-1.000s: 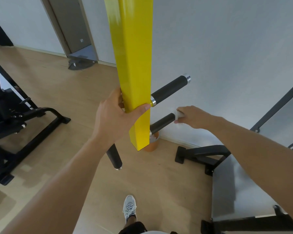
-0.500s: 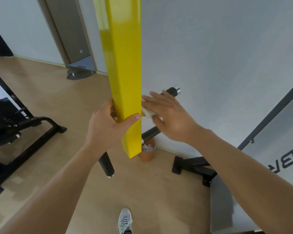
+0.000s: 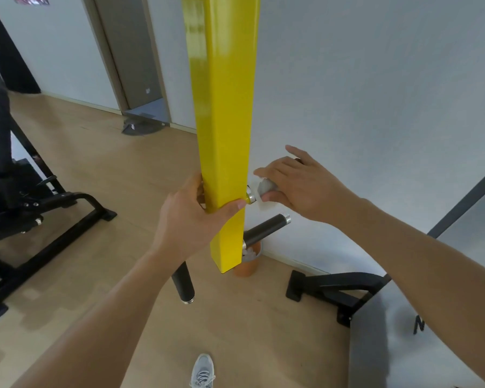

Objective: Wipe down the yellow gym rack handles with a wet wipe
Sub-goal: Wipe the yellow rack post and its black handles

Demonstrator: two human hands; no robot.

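Observation:
A yellow square rack post [image 3: 224,121] hangs down the middle of the view. My left hand [image 3: 191,219] grips its lower part, thumb across the front face. My right hand [image 3: 300,186] wraps a white wet wipe [image 3: 266,189] around the upper right handle, close to its silver collar [image 3: 250,196] at the post; most of that handle is hidden by the hand. A second black handle [image 3: 266,229] juts right below it, and a third black handle [image 3: 183,284] points down left.
An orange bin [image 3: 247,264] with used wipes stands on the wooden floor behind the post. A black bench frame [image 3: 333,287] lies at the right, another black machine [image 3: 25,208] at the left. My grey shoe [image 3: 203,371] shows below.
My right hand left the lower right handle, rose to the upper one and now closes the wipe around it near the post. The left hand kept its grip.

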